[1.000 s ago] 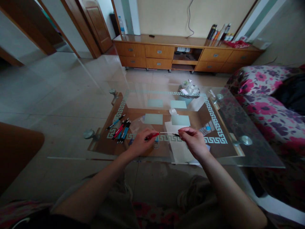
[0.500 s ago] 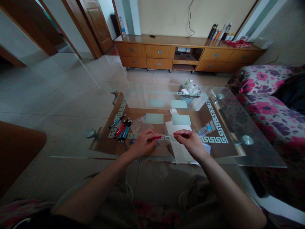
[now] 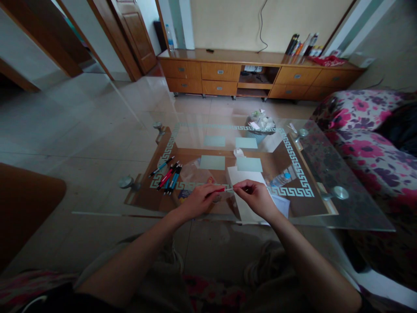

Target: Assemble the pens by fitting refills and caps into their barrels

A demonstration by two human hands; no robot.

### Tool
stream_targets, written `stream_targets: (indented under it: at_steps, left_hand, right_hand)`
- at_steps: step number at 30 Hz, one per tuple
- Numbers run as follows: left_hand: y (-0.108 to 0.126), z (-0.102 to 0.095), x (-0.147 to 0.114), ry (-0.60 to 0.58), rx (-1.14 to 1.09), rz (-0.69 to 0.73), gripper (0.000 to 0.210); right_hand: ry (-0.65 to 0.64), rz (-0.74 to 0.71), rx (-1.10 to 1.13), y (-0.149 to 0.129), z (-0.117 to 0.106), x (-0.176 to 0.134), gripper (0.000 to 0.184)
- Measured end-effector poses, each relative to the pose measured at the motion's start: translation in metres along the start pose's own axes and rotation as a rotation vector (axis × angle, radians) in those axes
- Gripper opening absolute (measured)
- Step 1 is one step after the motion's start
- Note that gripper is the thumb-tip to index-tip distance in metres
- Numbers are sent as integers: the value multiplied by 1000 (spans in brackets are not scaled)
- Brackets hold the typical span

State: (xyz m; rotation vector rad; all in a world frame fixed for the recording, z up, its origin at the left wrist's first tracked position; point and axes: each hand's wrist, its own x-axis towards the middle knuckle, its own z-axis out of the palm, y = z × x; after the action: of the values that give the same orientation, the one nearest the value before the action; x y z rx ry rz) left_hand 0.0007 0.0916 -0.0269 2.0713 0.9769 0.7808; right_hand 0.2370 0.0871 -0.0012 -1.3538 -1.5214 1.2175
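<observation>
My left hand (image 3: 198, 201) is closed around a red pen barrel (image 3: 221, 190) above the near side of the glass table (image 3: 361, 213). A thin whitish pen refill (image 3: 229, 189) lies between that barrel and my right hand (image 3: 256, 198), whose thumb and fingertips pinch its far end. Whether the refill is partly inside the barrel is too small to tell. Left of my hands, several blue, red and black pens (image 3: 171, 177) lie in a loose pile on the glass.
White paper (image 3: 246, 204) shows below my right hand. A clear plastic bottle (image 3: 280, 179) lies to its right. Beyond the table stand a full waste basket (image 3: 257, 135) and a long wooden cabinet (image 3: 220, 71). A floral sofa (image 3: 368, 145) is at the right.
My right hand has moved left, closer to my left hand, and less of the refill shows between them. The pens on the table stay where they were.
</observation>
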Motion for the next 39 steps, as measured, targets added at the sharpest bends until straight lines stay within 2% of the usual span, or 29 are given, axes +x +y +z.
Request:
stream_targets:
  at_steps: [8, 15, 25, 35, 39]
  left_hand:
    - [2, 0, -1, -12, 29, 33, 34]
    - [1, 0, -1, -19, 53, 24, 34]
    - [1, 0, -3, -45, 91, 29, 34]
    - [3, -1, -6, -22, 124, 37, 32]
    - [4, -2, -6, -19, 115, 42, 32]
  right_hand:
    - [59, -29, -75, -1, -1, -2, 23]
    - [10, -25, -96, -8, 0, -4, 22]
    - [4, -23, -169, -7, 2, -4, 24]
    - [-51, -52, -305, -1, 6, -5, 37]
    - [-32, -68, -292, 0, 6, -5, 32]
